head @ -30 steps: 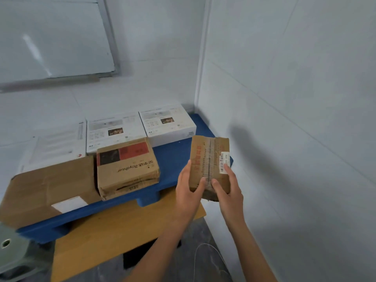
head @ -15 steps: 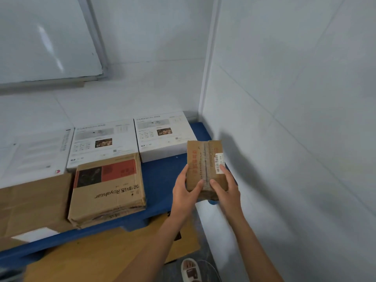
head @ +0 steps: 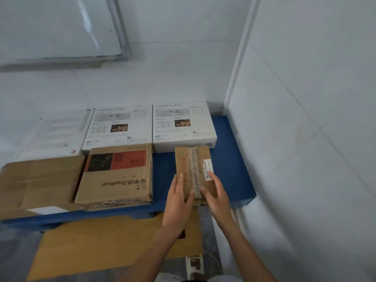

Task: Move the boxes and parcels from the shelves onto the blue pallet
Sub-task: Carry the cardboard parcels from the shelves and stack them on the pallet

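1. The small brown cardboard parcel, sealed with a strip of clear tape down its middle and carrying a white barcode label on its right side, lies flat on the blue plastic pallet, near the pallet's right end and front edge.
2. The left hand lies along the parcel's left side with its thumb on top beside the tape; its grip is clamped on the parcel.
3. The right hand lies along the parcel's right side, its fingers reaching to the label and its thumb on top near the tape; its grip too is clamped on the parcel.
4. Just behind the parcel sits a flat white printed box, with a second flat white printed box touching its left side and a third white box further left.
5. Left of the parcel, with bare pallet between, lies a brown cardboard box with a red and black print; a large plain brown carton lies beside that.
6. A yellowish wooden board lies on the floor before the pallet, and white walls meet in the corner behind it.
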